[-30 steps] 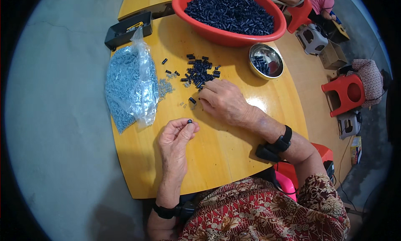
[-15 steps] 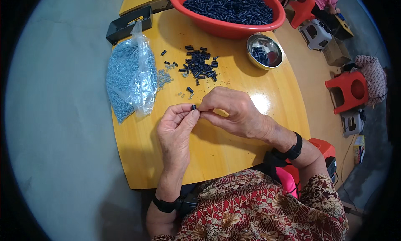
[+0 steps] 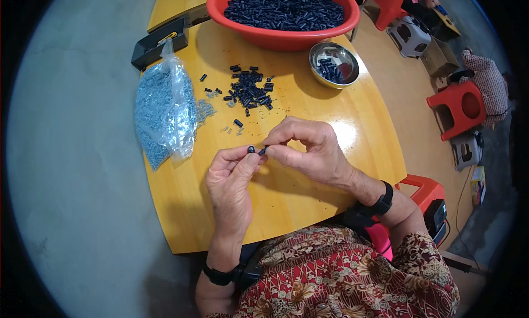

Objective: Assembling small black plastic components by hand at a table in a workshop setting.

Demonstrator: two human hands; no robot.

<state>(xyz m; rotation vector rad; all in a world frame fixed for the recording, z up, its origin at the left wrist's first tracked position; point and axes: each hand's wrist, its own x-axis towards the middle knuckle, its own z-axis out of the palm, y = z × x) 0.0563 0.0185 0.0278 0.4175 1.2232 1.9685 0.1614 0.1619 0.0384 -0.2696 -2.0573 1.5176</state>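
In the head view both hands meet above the middle of the yellow counter (image 3: pixel 308 208), nearer its near edge. The left hand (image 3: pixel 231 177) pinches a small black cap (image 3: pixel 251 149) between thumb and fingertips, and the right hand (image 3: pixel 306 147) pinches a second black piece (image 3: pixel 262 150) just beside it; the two pieces are almost touching, though whether they actually meet is too small to tell. Beyond the hands, towards the far edge, lies a loose pile of black parts (image 3: pixel 249 91), with a few strays around it. By the left edge a clear bag (image 3: pixel 165 111) of pale blue bits lies on its side. At the far edge sits a red basin (image 3: pixel 286 37) heaped with black parts, a steel bowl (image 3: pixel 334 64) holding some more near its right, and a black tool (image 3: pixel 157 45) at the far left corner
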